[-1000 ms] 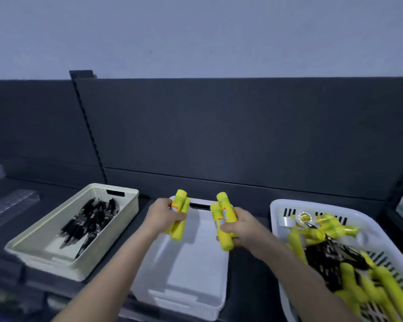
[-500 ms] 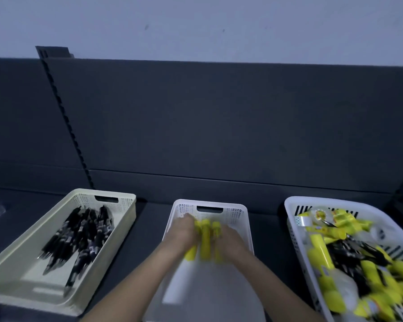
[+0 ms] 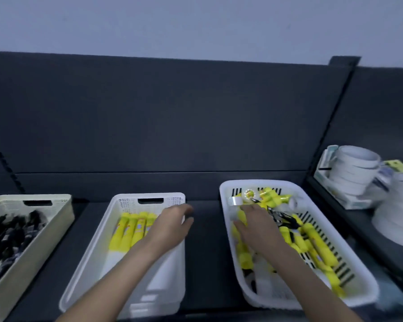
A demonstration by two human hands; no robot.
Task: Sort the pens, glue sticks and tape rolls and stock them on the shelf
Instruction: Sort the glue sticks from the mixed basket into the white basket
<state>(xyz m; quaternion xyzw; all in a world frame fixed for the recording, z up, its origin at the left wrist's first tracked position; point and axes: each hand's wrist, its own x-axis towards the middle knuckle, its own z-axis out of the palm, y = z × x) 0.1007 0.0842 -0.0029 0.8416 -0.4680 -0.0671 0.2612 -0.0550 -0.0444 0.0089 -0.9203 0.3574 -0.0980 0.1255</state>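
Head view only. The right hand (image 3: pixel 258 231) is down inside the white slotted plastic basket (image 3: pixel 226 189) on the dark shelf (image 3: pixel 205 228), palm down. Fingers are stretched fwd, thumb apart, nothing seen clamped. Loose yellow glue sticks (image 3: pixel 312 240) lie right under and just right of that hand. Most have the long axis running near-to-far along the basket, a few cross at the far end. So the next pick is prob. straight down, fingers closing across a stick, not along it.

A clear tape roll (image 3: pixel 235 202) sits just beyond the fingertips at the far-left corner. Black pens w/ clips (image 3: pixel 284 217) are tangled btw the sticks just right of the hand.

The left hand (image 3: pixel 170 228) hangs over the right rim of the white perforated plastic bin (image 3: pixel 126 201), fingers loosely curled, holding nothing. It is well apart from the basket, so the right hand is the nearer one.

The sorted glue sticks (image 3: pixel 130 231) in that bin lie side by side at the far end, axes pointing at the back wall. They are bright yellow tubes w/ small printed labels, blurred. The near half of the bin floor shows bare.

On the left, the cream plastic bin (image 3: pixel 63 205) holds sorted black pens (image 3: pixel 9 233), blurred. Stacked white mugs (image 3: pixel 354 173) stand on the next shelf bay to the right.
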